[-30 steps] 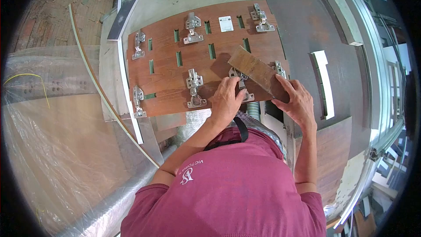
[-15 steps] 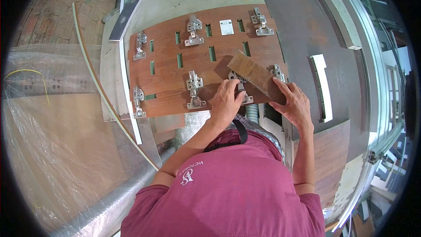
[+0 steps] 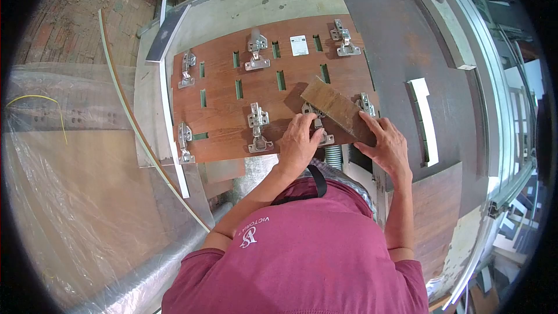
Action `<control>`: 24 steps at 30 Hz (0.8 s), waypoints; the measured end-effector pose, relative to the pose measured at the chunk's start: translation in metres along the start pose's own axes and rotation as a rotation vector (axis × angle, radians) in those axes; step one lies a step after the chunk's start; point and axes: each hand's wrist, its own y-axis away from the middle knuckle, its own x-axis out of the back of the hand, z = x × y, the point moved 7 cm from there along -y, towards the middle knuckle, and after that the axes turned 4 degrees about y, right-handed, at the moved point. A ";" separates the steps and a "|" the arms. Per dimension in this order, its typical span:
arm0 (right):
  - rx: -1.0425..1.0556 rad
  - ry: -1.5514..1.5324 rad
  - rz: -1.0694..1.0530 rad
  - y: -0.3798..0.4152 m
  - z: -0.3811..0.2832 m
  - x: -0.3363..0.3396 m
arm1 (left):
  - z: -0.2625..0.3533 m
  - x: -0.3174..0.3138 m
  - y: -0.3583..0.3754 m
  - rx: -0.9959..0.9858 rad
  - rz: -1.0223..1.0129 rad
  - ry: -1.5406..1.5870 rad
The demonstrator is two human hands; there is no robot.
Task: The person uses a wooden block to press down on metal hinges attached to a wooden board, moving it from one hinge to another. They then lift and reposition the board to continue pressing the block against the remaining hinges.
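Note:
A reddish-brown wooden panel (image 3: pixel 221 96) lies before me with several metal cabinet hinges on it and green-edged slots cut through it. My right hand (image 3: pixel 385 144) grips the near right end of a flat wooden block (image 3: pixel 337 106), thumb on one side and fingers on the other. The block lies slanted over the panel, partly covering a hinge (image 3: pixel 326 138) at the near edge. On that hinge's left side my left hand (image 3: pixel 299 142) is closed, thumb and fingertips around its arm. Another hinge (image 3: pixel 365 103) sits just beyond my right fingers; one more (image 3: pixel 258 128) is left of my left hand.
A white label (image 3: pixel 299 45) is on the panel. White notched strip (image 3: pixel 424 122) lies on the dark table (image 3: pixel 401 52) to the right. Long thin edging strip (image 3: pixel 125 110) curves at the left beside plastic sheeting (image 3: pixel 87 197). A ribbed hose (image 3: pixel 333 156) shows below the panel.
The whole view has shifted slightly, so the panel appears a little lower. Both hands keep nearly the same places on the hinge and the block.

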 end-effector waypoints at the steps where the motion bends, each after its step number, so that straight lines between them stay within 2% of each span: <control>1: 0.015 0.005 0.009 0.000 0.000 0.001 | 0.000 0.000 -0.001 -0.003 0.002 0.001; 24: 0.013 -0.024 -0.032 0.002 0.003 0.007 | -0.001 0.001 0.000 0.011 0.033 -0.013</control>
